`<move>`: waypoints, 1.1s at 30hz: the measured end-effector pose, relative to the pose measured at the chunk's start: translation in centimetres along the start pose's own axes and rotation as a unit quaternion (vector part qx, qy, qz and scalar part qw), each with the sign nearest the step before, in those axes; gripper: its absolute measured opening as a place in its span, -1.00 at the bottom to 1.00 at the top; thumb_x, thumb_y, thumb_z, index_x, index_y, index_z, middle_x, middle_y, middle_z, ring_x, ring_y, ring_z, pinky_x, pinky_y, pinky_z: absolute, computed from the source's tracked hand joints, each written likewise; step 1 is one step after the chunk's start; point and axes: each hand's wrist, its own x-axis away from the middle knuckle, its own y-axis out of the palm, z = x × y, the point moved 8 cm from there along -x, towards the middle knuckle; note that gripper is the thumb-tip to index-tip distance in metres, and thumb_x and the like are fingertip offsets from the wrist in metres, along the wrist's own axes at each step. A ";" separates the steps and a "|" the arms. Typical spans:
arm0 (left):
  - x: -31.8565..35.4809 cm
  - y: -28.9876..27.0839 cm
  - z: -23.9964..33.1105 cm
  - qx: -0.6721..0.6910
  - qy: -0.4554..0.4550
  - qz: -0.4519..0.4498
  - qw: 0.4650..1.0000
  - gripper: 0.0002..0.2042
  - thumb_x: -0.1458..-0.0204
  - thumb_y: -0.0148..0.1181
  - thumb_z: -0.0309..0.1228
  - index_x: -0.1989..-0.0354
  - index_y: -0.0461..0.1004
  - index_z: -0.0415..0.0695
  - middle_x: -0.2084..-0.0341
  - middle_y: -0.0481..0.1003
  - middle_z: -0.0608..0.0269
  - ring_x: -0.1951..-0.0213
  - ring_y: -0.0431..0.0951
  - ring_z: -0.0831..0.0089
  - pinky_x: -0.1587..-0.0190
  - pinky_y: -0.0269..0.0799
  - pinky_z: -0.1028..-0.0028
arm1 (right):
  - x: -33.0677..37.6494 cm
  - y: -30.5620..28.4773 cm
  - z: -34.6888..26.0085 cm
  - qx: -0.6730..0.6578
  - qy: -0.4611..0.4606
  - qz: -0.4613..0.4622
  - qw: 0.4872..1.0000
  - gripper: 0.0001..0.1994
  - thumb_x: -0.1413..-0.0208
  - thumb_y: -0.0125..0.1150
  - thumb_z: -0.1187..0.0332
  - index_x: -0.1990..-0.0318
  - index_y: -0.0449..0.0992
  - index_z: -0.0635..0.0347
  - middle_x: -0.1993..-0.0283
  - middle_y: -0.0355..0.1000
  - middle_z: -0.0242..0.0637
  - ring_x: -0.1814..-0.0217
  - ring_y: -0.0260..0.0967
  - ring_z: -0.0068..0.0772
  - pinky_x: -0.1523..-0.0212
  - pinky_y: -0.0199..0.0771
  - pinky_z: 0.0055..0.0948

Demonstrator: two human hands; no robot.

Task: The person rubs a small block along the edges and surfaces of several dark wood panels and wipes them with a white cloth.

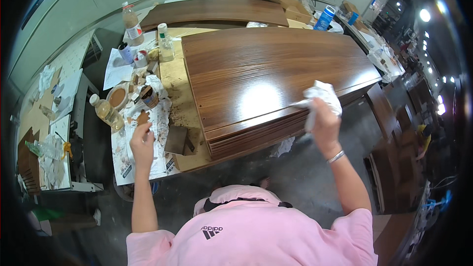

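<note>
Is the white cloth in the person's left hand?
No, the white cloth is bunched in the right hand above the stacked wooden panels, while the left hand is over the stained paper.

The person wears a pale pink short-sleeved shirt that fills the near edge of the view. The sleeves end above the elbows, so both forearms are bare. A dark band runs along the neckline, with a small dark tab at its left end and another at its right. On the back of the shirt, just below the collar, sits a small black printed mark of slanted stripes with lettering over it. A thin silver bangle circles the right wrist. The left wrist carries nothing. Neither of the hands is gloved, the right hand included.
</note>
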 end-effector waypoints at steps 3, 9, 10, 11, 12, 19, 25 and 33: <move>-5.4 0.7 6.3 0.017 0.045 0.003 0.999 -0.81 -0.07 0.16 -0.62 0.13 0.55 -0.32 0.21 0.57 0.07 0.21 0.59 0.36 0.14 0.49 0.46 | -3.4 -3.4 -2.0 -0.038 0.038 0.113 0.992 -0.67 0.02 0.18 0.60 0.04 0.53 0.29 0.00 0.54 -0.04 0.10 0.59 -0.11 0.21 0.64 -0.24; -14.5 10.8 19.6 0.053 0.212 -0.144 0.965 -0.83 -0.11 0.19 -0.52 0.15 0.58 -0.27 0.29 0.60 0.13 0.28 0.60 0.42 0.20 0.47 0.49 | -4.8 4.5 -20.8 -0.183 -0.158 -0.057 0.969 -0.56 -0.05 0.29 0.24 -0.05 0.48 0.32 -0.09 0.47 -0.04 -0.22 0.41 -0.02 -0.18 0.45 -0.09; -14.8 12.2 19.9 0.077 0.182 -0.178 0.964 -0.81 -0.09 0.20 -0.52 0.13 0.57 -0.27 0.26 0.60 0.08 0.25 0.61 0.36 0.18 0.49 0.47 | -3.7 5.1 -19.8 -0.182 -0.162 -0.045 0.969 -0.54 -0.04 0.27 0.23 -0.04 0.47 0.37 -0.09 0.45 0.01 -0.23 0.38 0.02 -0.24 0.36 -0.04; -14.8 12.4 20.2 0.076 0.185 -0.183 0.963 -0.81 -0.09 0.20 -0.52 0.13 0.57 -0.27 0.26 0.60 0.08 0.25 0.61 0.36 0.18 0.49 0.47 | -2.4 5.5 -18.3 -0.181 -0.166 -0.034 0.969 -0.52 -0.03 0.26 0.22 -0.03 0.46 0.41 -0.09 0.43 0.06 -0.23 0.35 0.05 -0.30 0.28 0.01; -14.5 13.4 20.9 0.064 0.203 -0.211 0.954 -0.81 -0.09 0.20 -0.51 0.14 0.57 -0.28 0.26 0.61 0.08 0.24 0.62 0.35 0.17 0.49 0.46 | -1.9 5.2 -14.7 -0.132 -0.141 -0.035 0.980 -0.52 -0.01 0.24 0.25 -0.04 0.46 0.42 -0.07 0.45 0.05 -0.19 0.39 0.07 -0.30 0.29 0.00; -13.3 13.9 20.5 0.057 0.193 -0.283 0.938 -0.81 -0.08 0.21 -0.50 0.16 0.58 -0.29 0.28 0.62 0.10 0.28 0.61 0.40 0.19 0.48 0.46 | 2.0 -5.1 15.0 0.121 0.259 0.052 0.957 -0.85 -0.16 0.07 0.50 0.18 0.54 0.35 0.23 0.53 0.02 0.20 0.53 0.06 0.19 0.53 -0.12; -17.3 21.5 24.8 0.034 0.320 -0.256 0.911 -0.76 -0.03 0.25 -0.46 0.13 0.56 -0.27 0.18 0.58 0.03 0.18 0.58 0.23 0.08 0.48 0.34 | -6.5 2.6 -8.9 -0.246 -0.001 0.013 0.969 -0.78 -0.05 0.23 0.27 0.24 0.51 0.22 0.16 0.48 -0.05 0.04 0.44 -0.01 -0.09 0.41 -0.09; -15.0 26.1 24.7 -0.131 0.403 -0.214 0.880 -0.71 -0.09 0.18 -0.41 0.02 0.49 -0.22 0.00 0.46 0.02 -0.08 0.39 0.05 -0.15 0.34 0.20 | -2.6 3.1 4.0 -0.024 0.075 -0.040 0.996 -0.74 -0.17 0.11 0.35 0.04 0.60 0.15 -0.12 0.50 -0.12 -0.27 0.37 -0.06 -0.38 0.19 -0.06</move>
